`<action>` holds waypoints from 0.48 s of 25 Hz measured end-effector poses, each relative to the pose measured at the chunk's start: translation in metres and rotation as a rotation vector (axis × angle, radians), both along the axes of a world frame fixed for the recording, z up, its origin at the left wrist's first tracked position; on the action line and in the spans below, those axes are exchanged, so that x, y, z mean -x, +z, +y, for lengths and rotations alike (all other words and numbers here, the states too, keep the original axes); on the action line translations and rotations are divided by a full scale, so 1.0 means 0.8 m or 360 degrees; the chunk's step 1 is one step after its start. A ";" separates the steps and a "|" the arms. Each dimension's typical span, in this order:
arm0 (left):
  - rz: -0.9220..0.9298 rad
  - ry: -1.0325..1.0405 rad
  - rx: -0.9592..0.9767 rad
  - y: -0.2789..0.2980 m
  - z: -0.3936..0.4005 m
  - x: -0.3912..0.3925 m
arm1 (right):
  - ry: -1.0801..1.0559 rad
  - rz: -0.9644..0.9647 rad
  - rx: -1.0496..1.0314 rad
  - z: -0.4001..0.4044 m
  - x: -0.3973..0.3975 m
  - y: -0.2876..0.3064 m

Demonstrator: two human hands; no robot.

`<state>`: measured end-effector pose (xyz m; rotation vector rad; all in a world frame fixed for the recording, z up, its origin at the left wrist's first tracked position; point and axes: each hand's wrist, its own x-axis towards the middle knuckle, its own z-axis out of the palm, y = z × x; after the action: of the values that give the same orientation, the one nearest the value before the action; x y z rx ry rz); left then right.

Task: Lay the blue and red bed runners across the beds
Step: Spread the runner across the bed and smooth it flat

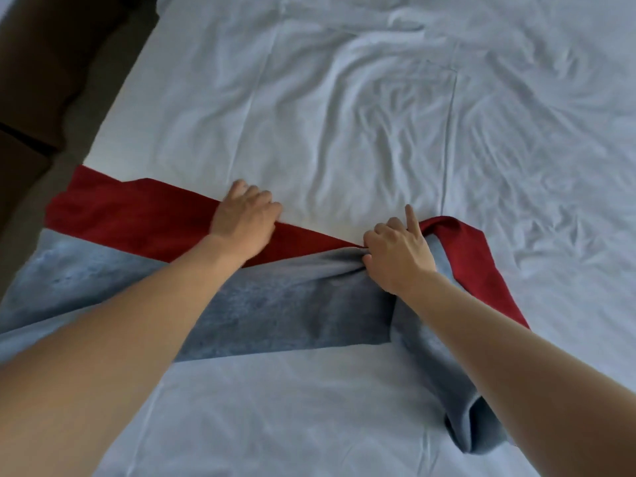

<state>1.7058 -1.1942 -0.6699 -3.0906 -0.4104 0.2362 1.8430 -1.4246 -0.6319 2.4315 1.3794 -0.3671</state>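
A bed runner, red [137, 215] along its far half and grey-blue [275, 304] along its near half, lies across the white bed [344, 115]. Its left part is flat and reaches the bed's left edge. Its right part is bunched and folded back toward me, with a red strip [475, 266] running diagonally. My left hand [244, 215] rests with curled fingers on the red band's far edge. My right hand [395, 249] grips the gathered cloth where red meets blue, its forefinger pointing up.
The white sheet is wrinkled across the far and right side of the bed [516, 132]. Brown furniture [41, 63] and a strip of floor run along the bed's left edge. Smooth sheet [292, 425] lies near me.
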 end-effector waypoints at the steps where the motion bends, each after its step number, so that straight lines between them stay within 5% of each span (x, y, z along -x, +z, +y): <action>1: -0.0006 0.0066 -0.0066 0.005 0.012 -0.005 | 0.0042 -0.0010 -0.0003 -0.011 -0.006 0.003; 5: -0.0052 0.0419 -0.0119 0.023 0.009 -0.034 | 0.0221 -0.0034 -0.0333 -0.058 -0.004 0.006; 12: 0.0148 -0.0105 0.0176 0.010 -0.171 -0.085 | 0.0297 0.0200 -0.0652 -0.103 0.065 0.037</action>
<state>1.7736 -1.3311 -0.6622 -3.1778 -0.3023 0.4130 1.7909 -1.5069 -0.6026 2.5965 1.8786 -0.2099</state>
